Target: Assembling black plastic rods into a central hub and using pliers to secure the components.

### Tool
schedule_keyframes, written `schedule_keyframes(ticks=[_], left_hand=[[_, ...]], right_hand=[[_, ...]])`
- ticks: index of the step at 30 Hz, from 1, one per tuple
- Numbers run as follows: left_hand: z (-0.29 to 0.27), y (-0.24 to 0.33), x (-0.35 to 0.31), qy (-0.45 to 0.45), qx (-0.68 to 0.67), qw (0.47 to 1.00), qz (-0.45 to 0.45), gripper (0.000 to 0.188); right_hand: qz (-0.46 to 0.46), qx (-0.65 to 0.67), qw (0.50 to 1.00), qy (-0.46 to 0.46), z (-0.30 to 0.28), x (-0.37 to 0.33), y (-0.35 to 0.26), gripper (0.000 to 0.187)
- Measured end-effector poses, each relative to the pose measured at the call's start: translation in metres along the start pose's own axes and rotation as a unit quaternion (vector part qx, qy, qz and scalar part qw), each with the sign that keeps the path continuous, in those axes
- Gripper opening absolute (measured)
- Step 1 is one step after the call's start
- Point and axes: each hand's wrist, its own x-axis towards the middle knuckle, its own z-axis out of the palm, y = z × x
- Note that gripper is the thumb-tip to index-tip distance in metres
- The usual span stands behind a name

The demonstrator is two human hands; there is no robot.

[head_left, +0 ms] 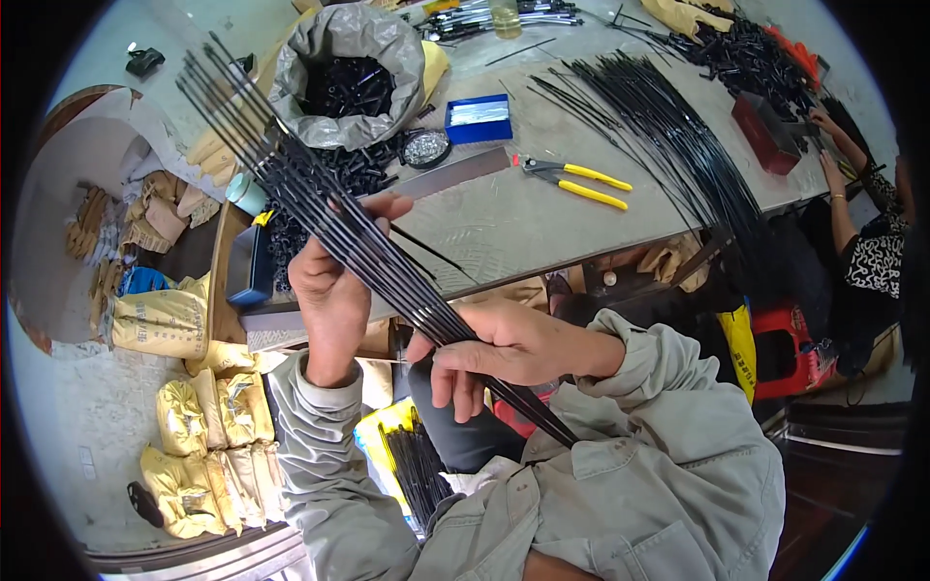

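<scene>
A bundle of thin black rods (402, 286) slants across my front, its spread ends up at the far left and its lower end near my chest. My left hand (331, 290) is closed around the bundle's middle, thumb and fingertips showing. Lower down, my right hand (499, 341) wraps over the same rods from above. One loose rod (426, 247) sticks out rightward beside my left hand. On the table (455, 218) beyond lie a flat metal strip (455, 174) and cutting pliers (576, 181) with yellow handles.
A grey bag (291, 87) of black parts, a blue box (479, 126) and a dish of small metal pieces (426, 147) stand behind. More rods (668, 136) overhang the table's right edge. Another person's hand (831, 174) is near a dark red box (765, 134). Yellow sacks (184, 416) stand left.
</scene>
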Motion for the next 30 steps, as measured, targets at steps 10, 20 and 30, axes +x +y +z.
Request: schedule_keyframes(ticks=[10, 20, 30], left_hand=[[-0.013, -0.124, -0.024, -0.175, 0.072, 0.975, -0.115, 0.023], [-0.095, -0.181, 0.083, -0.277, 0.699, 0.633, 0.184, 0.065], [-0.03, -0.139, -0.025, -0.337, 0.513, 0.781, 0.116, 0.089]], right_hand=[[-0.04, -0.1, 0.994, -0.025, -0.024, 0.004, -0.003, 0.021], [-0.046, 0.027, 0.982, 0.18, -0.075, 0.027, 0.21, 0.018], [0.081, -0.456, 0.885, 0.045, -0.157, 0.034, 0.225, 0.034]])
